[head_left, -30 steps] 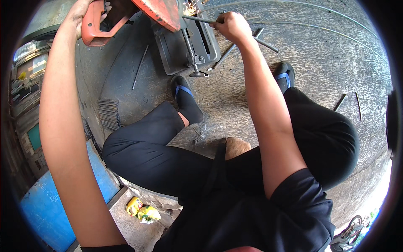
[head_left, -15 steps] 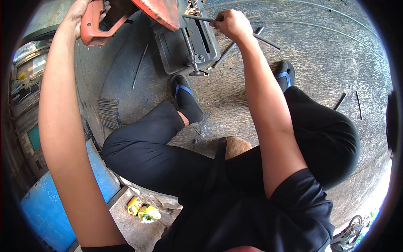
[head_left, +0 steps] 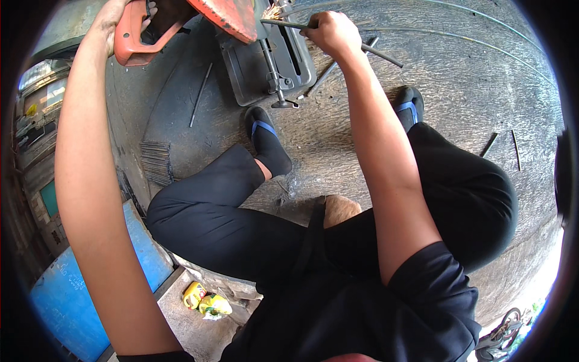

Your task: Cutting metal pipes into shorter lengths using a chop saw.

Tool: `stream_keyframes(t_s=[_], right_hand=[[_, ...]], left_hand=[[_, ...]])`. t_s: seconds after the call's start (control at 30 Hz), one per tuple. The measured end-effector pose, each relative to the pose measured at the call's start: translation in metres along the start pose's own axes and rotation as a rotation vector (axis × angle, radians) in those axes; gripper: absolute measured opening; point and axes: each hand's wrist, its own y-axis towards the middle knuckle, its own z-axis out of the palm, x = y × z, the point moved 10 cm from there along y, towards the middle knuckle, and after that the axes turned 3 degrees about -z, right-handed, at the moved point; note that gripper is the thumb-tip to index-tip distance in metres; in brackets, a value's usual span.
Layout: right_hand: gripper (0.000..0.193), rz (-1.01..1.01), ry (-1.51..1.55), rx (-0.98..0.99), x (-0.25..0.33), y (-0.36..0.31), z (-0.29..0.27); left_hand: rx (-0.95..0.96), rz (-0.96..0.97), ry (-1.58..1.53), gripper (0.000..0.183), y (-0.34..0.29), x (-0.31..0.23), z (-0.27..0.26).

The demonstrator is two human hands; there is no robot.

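Observation:
An orange-red cut-off saw (head_left: 228,17) with worn paint stands at the top, on a dark metal base (head_left: 248,90) with a screw clamp (head_left: 271,69). My left hand (head_left: 108,25) is closed round the saw's orange handle (head_left: 128,47), its fingers partly hidden behind it. In my right hand (head_left: 333,33) is a thin dark metal rod (head_left: 383,55), gripped along its length. The rod's left end reaches in beside the saw's guard, where orange sparks (head_left: 272,12) show. The guard and the picture's edge hide the blade.
Another dark bar (head_left: 322,78) lies on the floor under my right forearm. A single rod (head_left: 201,95) and a bundle of short rods (head_left: 157,161) lie to the left. Two short pieces (head_left: 490,145) are beyond my right knee. My sandalled feet (head_left: 265,136) flank the saw's near end.
My right hand and the rod have shifted very slightly upward. My left hand stays on the saw handle, and sparks show in both frames.

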Motion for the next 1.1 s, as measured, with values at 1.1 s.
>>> stream_keyframes(t_s=[1.1], right_hand=[[0.039,-0.205,-0.200,0.209,0.007,0.064,-0.013]], left_hand=[[-0.010,-0.029,0.000,0.028,0.005,0.004,0.000]])
